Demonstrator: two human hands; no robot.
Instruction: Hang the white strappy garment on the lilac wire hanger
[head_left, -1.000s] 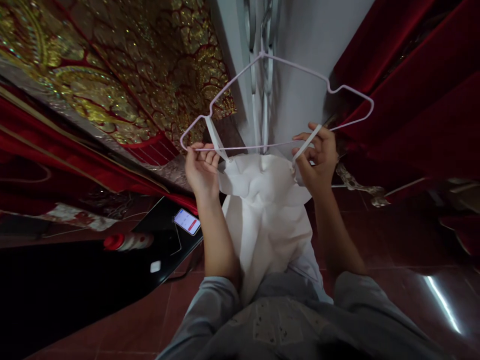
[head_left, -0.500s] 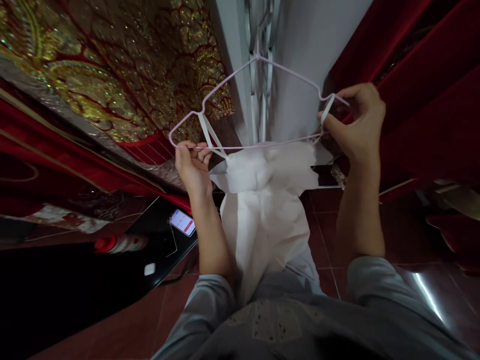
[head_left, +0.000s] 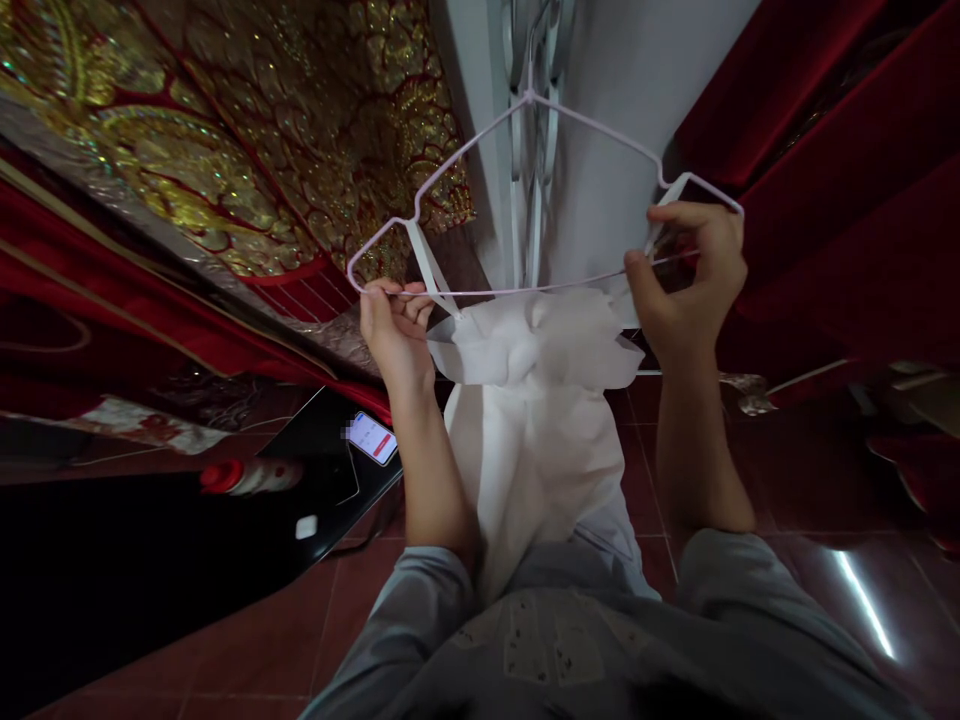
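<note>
Pale lilac hanger [head_left: 600, 133], upright, white garment [head_left: 536, 430] (ruffled top) hanging by its straps [head_left: 426, 258].

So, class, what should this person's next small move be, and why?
Probably the bare right hand should ease the right narrow white fabric strap inward: it seems looped just outside the thin pale-lilac hanger's notch, whereas the left narrow white fabric strap hangs at the opposite notch.

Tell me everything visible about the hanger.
The clothes hanger is slim and pale lilac, apparently coated wire, with two sloping arms, a notch in each and a long lower bar. It faces the person, its hook toward the top of the picture; what the hook hangs on is unclear. White straps loop over both arms near the notches. The left hand grips its lower left corner; the right hand is at its right end.
</note>
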